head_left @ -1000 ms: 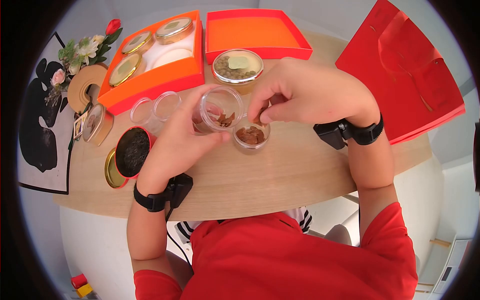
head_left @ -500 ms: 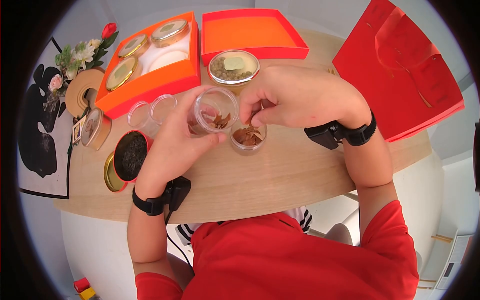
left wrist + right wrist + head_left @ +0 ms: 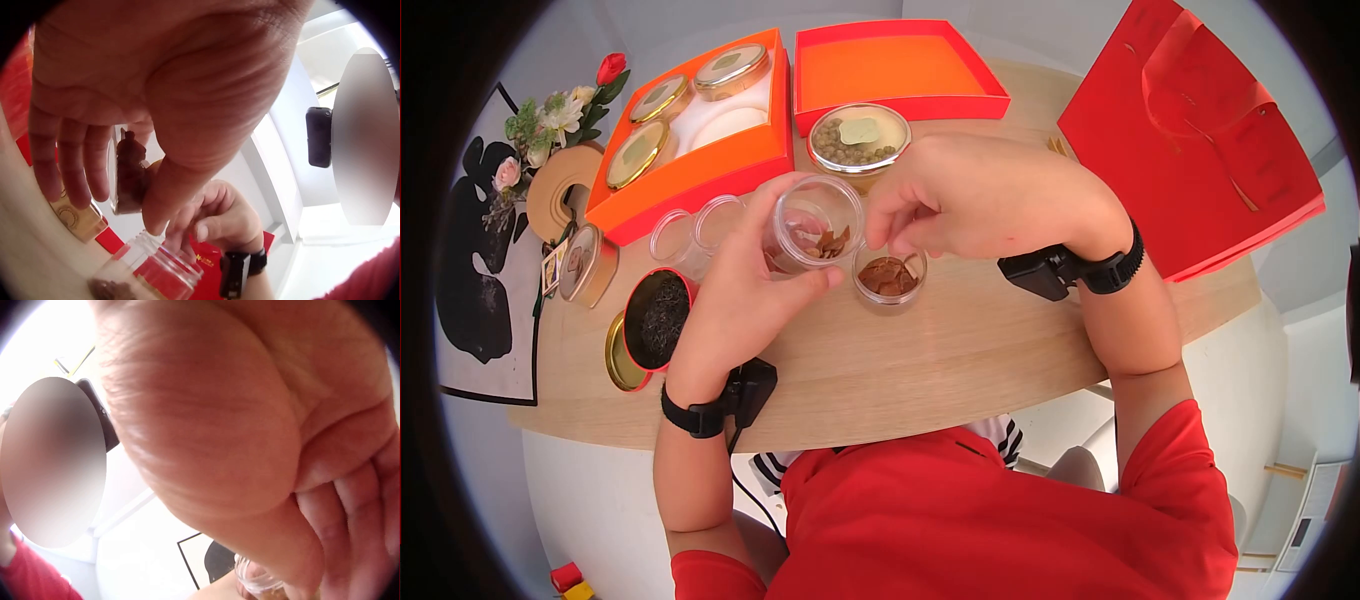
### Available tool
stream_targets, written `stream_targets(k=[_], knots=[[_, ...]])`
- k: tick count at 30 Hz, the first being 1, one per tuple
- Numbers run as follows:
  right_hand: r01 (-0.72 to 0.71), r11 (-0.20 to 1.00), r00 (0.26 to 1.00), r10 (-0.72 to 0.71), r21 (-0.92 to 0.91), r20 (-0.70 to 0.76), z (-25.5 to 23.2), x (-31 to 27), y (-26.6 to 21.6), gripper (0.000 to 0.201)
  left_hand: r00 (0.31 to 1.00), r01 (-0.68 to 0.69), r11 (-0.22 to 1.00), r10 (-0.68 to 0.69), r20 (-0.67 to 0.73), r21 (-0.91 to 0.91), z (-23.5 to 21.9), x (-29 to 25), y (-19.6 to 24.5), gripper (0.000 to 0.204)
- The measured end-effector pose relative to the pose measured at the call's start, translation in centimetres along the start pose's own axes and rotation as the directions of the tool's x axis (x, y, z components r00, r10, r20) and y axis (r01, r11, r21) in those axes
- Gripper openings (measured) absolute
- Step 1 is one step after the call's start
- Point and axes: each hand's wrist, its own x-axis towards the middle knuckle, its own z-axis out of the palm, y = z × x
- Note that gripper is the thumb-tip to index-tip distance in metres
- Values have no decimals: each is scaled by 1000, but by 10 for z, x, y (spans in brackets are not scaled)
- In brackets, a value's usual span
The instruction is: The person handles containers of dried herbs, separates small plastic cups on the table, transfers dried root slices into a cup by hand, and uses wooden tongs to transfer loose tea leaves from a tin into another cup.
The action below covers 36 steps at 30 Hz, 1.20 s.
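In the head view my left hand [image 3: 735, 285] grips a tilted clear jar [image 3: 818, 218] with some brown flakes near its mouth; the left wrist view shows the flakes [image 3: 129, 175] through its wall. Just right of its rim is my right hand [image 3: 1000, 195], thumb and fingers loosely bent and a little apart, nothing visible between them. Under those fingers a second clear jar [image 3: 889, 299], holding more brown flakes [image 3: 887, 276], stands upright on the table. The right wrist view shows mostly the right palm [image 3: 206, 412], with a clear rim [image 3: 256, 581] beyond the thumb.
Behind the hands are a jar of green-brown balls [image 3: 859, 145], an orange box [image 3: 700, 185] of gold-lidded tins, and its tray-like lid [image 3: 900, 75]. At left are two clear jars [image 3: 680, 240] and a dark-filled tin [image 3: 662, 318]. A red bag [image 3: 1190, 150] is at right.
The flakes in the standing jar, raised beneath my right fingertips half a second ago, now lie lower. My right thumb and finger have parted slightly. Hands and jars appear slightly further left in view.
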Motion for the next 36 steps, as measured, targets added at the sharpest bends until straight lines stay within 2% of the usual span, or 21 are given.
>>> stream_targets(k=[4, 8, 10, 12, 14, 19, 23, 24, 25, 27, 29, 30, 32, 36], knots=[[-68, 998, 998, 68, 16, 15, -4, -1, -5, 23, 1000, 17, 1000, -17, 4, 4, -1, 0, 1, 80], [-53, 997, 999, 52, 64, 5, -3, -2, -3, 21, 1000, 5, 1000, -5, 10, -24, 0, 1, 8, 81], [29, 997, 996, -23, 69, -91, 0, -4, 0, 13, 1000, 11, 999, -10, 27, -31, -1, 2, 11, 83], [50, 994, 994, -40, 92, -107, -3, -7, -4, 13, 997, -70, 997, 69, 43, 30, -2, 1, 11, 82], [70, 991, 991, -56, 115, -121, -5, -11, -9, 13, 996, -88, 996, 87, 30, 22, -1, 1, 11, 82], [223, 970, 935, -186, 93, -303, -4, -20, -23, 15, 988, -155, 988, 155, -7, 17, 0, 1, 7, 81], [252, 968, 938, -250, -23, -240, 9, -16, -30, 16, 991, -132, 989, 132, -13, -70, 2, 2, 9, 78], [360, 924, 854, -383, -132, -351, 22, -12, -26, 17, 989, -146, 984, 145, -22, -102, 3, 2, 9, 74], [443, 860, 740, -510, -253, -439, 33, -10, -23, 18, 989, -146, 984, 145, -20, -101, 2, 2, 9, 74], [426, 861, 752, -507, -277, -421, 42, -12, -27, 22, 990, -134, 989, 130, -51, -64, 2, 4, 7, 74], [282, 900, 902, -367, -332, -229, 41, -14, -32, 29, 990, -137, 989, 135, -46, -55, 1, 5, 3, 74], [281, 900, 901, -366, -332, -231, 42, -13, -30, 29, 989, -141, 989, 139, -43, -49, 1, 5, 3, 74], [283, 875, 905, -379, -393, -192, 48, -9, -22, 46, 990, -135, 990, 133, -44, -46, 2, 4, 5, 74], [311, 893, 874, -404, -326, -272, 59, -5, -18, 43, 993, -115, 993, 114, -25, -39, 3, 2, 6, 73]])
